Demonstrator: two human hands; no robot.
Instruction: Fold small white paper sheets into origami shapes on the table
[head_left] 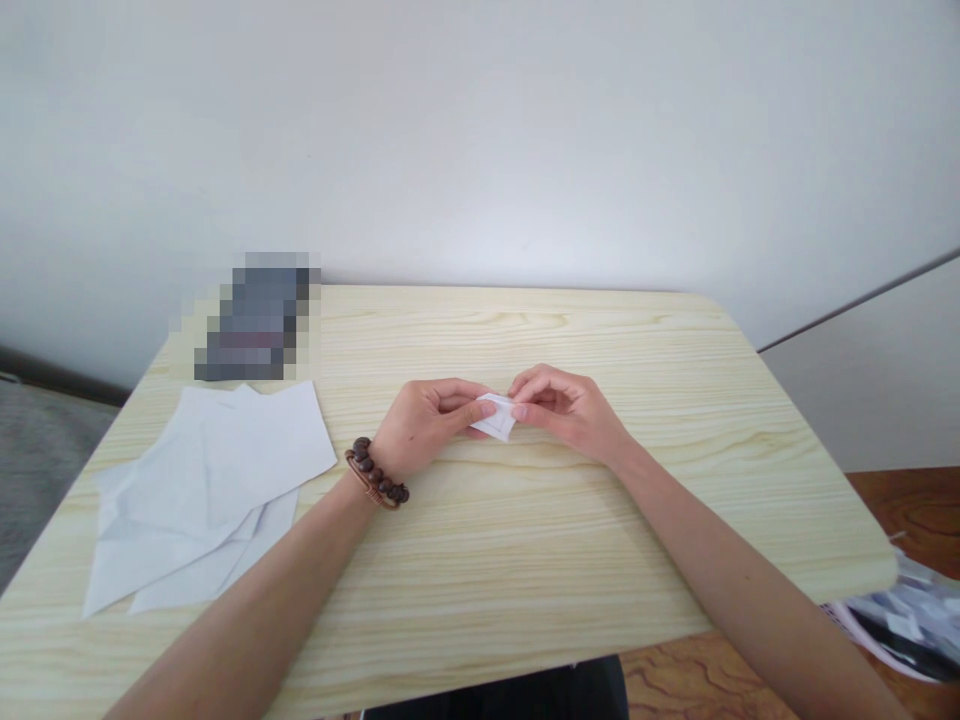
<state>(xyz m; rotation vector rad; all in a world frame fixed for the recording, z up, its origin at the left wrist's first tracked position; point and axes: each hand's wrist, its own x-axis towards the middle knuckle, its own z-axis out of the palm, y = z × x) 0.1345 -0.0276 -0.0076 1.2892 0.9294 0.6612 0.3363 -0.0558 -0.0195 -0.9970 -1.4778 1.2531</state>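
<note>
"Paper piece (pixel 498 420), small, white, folded: held where?"
"Over pale wood-grain table (pixel 525 540), pinched by left hand (pixel 417 424) and right hand (pixel 576 408). Looks light, thin, easily creased; best gripped at edges."

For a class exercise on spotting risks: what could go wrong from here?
The small white paper is pinched by the left hand and right hand, so an uneven pull might crease or tear it. The loose sheets overlap close to the left forearm; a sideways move of it could shift them.
</note>
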